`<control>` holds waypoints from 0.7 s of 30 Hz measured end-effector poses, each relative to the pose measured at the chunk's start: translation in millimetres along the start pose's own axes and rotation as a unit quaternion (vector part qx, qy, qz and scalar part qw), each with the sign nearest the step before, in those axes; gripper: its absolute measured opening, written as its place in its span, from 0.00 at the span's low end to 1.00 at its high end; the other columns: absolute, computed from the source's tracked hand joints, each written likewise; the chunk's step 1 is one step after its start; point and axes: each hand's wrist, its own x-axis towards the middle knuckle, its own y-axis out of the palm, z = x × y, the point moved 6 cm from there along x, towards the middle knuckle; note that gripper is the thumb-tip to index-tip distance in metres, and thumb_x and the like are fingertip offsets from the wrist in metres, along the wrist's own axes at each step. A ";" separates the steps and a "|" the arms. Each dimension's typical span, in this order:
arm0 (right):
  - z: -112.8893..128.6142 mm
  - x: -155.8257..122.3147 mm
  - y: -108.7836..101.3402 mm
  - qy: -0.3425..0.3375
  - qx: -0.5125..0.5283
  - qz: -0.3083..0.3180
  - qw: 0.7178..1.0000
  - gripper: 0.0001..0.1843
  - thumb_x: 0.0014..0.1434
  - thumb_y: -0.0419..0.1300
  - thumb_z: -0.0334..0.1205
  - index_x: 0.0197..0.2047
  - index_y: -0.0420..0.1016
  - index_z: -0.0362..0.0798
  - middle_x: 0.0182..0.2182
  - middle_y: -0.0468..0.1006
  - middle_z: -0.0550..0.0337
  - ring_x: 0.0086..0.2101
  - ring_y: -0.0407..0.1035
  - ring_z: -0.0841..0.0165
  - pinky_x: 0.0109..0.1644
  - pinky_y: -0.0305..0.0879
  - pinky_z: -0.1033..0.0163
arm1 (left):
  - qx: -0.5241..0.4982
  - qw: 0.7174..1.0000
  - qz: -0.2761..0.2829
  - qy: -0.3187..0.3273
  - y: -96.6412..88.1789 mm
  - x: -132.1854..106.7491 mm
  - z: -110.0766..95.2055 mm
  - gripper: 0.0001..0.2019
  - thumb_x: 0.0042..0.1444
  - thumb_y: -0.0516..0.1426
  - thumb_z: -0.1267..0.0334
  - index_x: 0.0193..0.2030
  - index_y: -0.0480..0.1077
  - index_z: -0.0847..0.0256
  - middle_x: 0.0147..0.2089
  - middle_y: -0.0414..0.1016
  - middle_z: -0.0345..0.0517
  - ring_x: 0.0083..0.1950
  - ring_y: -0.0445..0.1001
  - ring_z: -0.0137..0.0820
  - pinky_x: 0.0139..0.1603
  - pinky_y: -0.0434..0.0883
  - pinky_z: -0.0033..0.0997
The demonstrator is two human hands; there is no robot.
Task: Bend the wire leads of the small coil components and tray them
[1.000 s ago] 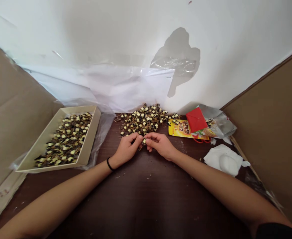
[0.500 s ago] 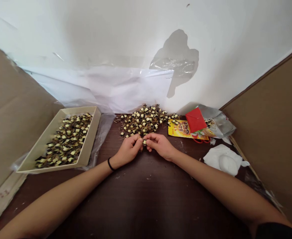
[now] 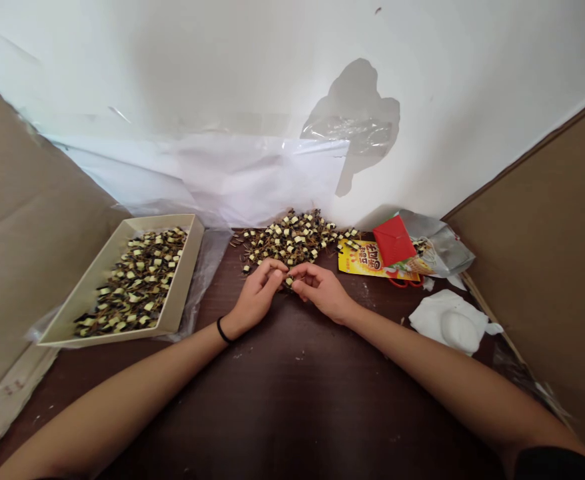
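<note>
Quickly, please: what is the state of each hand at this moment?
Left hand: half curled beside the small piece; whether it grips it cannot be told.
Right hand: closed, seemingly holding the small piece.

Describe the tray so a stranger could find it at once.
Below the white wall is a dark table. On its left side, over clear plastic, sits the tray. It is pale and straight-sided, holding many dark pieces with cream bands, whereas the neighbouring heap lies loose.
</note>
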 end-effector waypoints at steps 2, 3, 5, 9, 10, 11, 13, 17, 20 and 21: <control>0.9 -0.1 -1.1 -0.012 -0.013 -0.010 1.000 0.13 0.49 0.64 0.41 0.38 0.71 0.48 0.26 0.68 0.66 0.24 0.60 0.76 0.27 0.58 0.68 | -0.026 0.999 0.021 -0.004 2.8 -0.9 -0.3 0.10 0.57 0.53 0.57 0.40 0.64 0.61 0.31 0.68 0.39 0.32 0.67 0.28 0.35 0.65 0.27; 0.8 -0.1 -1.4 -0.014 -0.017 -0.012 1.000 0.13 0.49 0.64 0.41 0.38 0.71 0.48 0.25 0.67 0.66 0.24 0.60 0.75 0.27 0.57 0.68 | -0.036 0.999 0.030 -0.007 4.2 -1.0 -0.2 0.10 0.56 0.55 0.57 0.40 0.64 0.61 0.30 0.69 0.39 0.32 0.68 0.27 0.35 0.65 0.27; 0.0 0.2 -1.3 -0.013 -0.015 -0.008 1.000 0.13 0.48 0.64 0.41 0.38 0.71 0.48 0.24 0.66 0.67 0.23 0.59 0.75 0.26 0.56 0.68 | -0.052 0.998 0.041 -0.015 5.8 -0.6 0.7 0.11 0.54 0.57 0.58 0.40 0.63 0.61 0.30 0.70 0.38 0.32 0.70 0.27 0.35 0.66 0.26; -1.1 0.8 -0.6 -0.008 0.021 0.006 1.000 0.15 0.49 0.64 0.43 0.40 0.70 0.47 0.23 0.66 0.68 0.22 0.59 0.76 0.25 0.59 0.68 | -0.077 0.996 0.034 -0.036 4.3 1.9 4.5 0.11 0.54 0.57 0.59 0.41 0.63 0.61 0.28 0.71 0.37 0.31 0.71 0.27 0.36 0.67 0.27; -1.2 0.9 -0.8 -0.007 0.035 0.005 0.999 0.17 0.48 0.64 0.43 0.41 0.69 0.47 0.24 0.66 0.68 0.22 0.60 0.76 0.26 0.60 0.68 | -0.083 0.995 0.032 -0.042 3.8 2.3 5.7 0.11 0.53 0.57 0.59 0.41 0.63 0.61 0.27 0.71 0.37 0.30 0.71 0.27 0.36 0.67 0.27; -1.4 1.0 -1.2 -0.005 0.048 0.003 0.999 0.17 0.48 0.64 0.43 0.41 0.69 0.48 0.25 0.67 0.67 0.22 0.61 0.76 0.26 0.61 0.68 | -0.089 0.994 0.031 -0.047 3.3 2.7 6.6 0.12 0.53 0.57 0.59 0.40 0.63 0.61 0.27 0.71 0.37 0.30 0.72 0.27 0.36 0.67 0.27; -2.5 1.3 -1.8 0.003 0.061 -0.001 0.998 0.17 0.48 0.65 0.44 0.40 0.68 0.47 0.25 0.68 0.67 0.23 0.62 0.76 0.26 0.62 0.68 | -0.098 0.993 0.031 -0.054 3.1 2.9 7.9 0.12 0.53 0.58 0.58 0.40 0.63 0.61 0.27 0.71 0.37 0.30 0.72 0.27 0.36 0.67 0.28; -4.3 1.2 -1.8 0.018 0.047 -0.003 0.999 0.14 0.48 0.65 0.44 0.34 0.67 0.46 0.24 0.70 0.66 0.22 0.63 0.76 0.26 0.63 0.68 | -0.107 0.992 0.035 -0.062 4.1 2.5 8.7 0.12 0.52 0.58 0.58 0.40 0.63 0.62 0.27 0.72 0.37 0.30 0.72 0.27 0.36 0.68 0.28; -3.7 0.7 -1.8 0.021 0.046 -0.006 0.999 0.14 0.48 0.65 0.44 0.33 0.67 0.46 0.24 0.70 0.66 0.21 0.63 0.77 0.25 0.63 0.68 | -0.110 0.991 0.037 -0.062 4.2 2.5 8.1 0.12 0.52 0.58 0.58 0.39 0.64 0.62 0.27 0.72 0.37 0.30 0.72 0.27 0.36 0.68 0.28; -3.5 0.5 -1.5 0.023 0.047 -0.005 0.999 0.14 0.48 0.65 0.45 0.33 0.67 0.46 0.24 0.71 0.66 0.21 0.64 0.77 0.25 0.64 0.68 | -0.110 0.991 0.039 -0.059 4.1 2.6 7.5 0.12 0.52 0.58 0.58 0.39 0.64 0.62 0.27 0.72 0.38 0.30 0.72 0.27 0.36 0.68 0.28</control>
